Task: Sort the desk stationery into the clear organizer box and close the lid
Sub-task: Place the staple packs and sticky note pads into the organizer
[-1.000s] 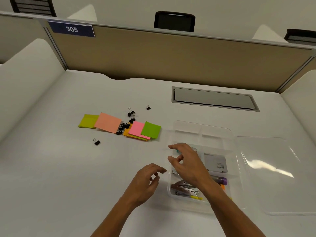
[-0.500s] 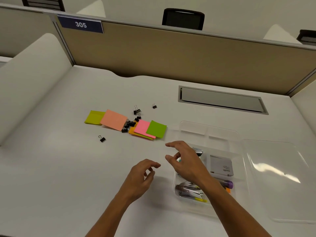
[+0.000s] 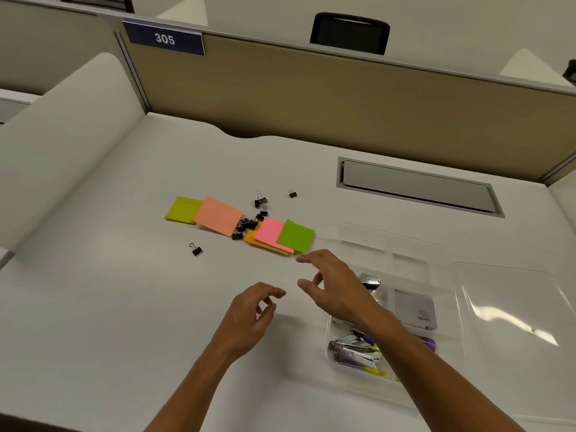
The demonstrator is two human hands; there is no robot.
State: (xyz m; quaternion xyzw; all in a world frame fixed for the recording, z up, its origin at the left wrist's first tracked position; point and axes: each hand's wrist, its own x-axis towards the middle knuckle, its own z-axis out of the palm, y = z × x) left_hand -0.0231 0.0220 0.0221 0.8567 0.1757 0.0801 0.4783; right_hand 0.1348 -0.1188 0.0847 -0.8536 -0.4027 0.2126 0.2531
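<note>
The clear organizer box (image 3: 396, 241) lies on the white desk at the right, holding a stapler (image 3: 353, 352), a grey eraser (image 3: 414, 308) and pens. Its clear lid (image 3: 511, 310) lies open to the right. Sticky note pads lie left of the box: yellow-green (image 3: 182, 209), salmon (image 3: 218, 215), pink (image 3: 268, 231), green (image 3: 295, 236). Black binder clips (image 3: 247, 225) are piled between them, with single ones at the front left (image 3: 195, 249) and further back (image 3: 292, 193). My right hand (image 3: 335, 283) hovers empty just below the green pad, fingers apart. My left hand (image 3: 249, 316) hovers empty beside it, fingers loosely curled.
A beige partition (image 3: 327, 98) with a "305" sign (image 3: 164, 39) closes off the back of the desk. A grey cable hatch (image 3: 417, 187) is set into the desk behind the box. White side panels rise at the left.
My right hand has moved out of the box, leftward and forward toward the green pad. The left hand stays about where it was. The camera has shifted left.
</note>
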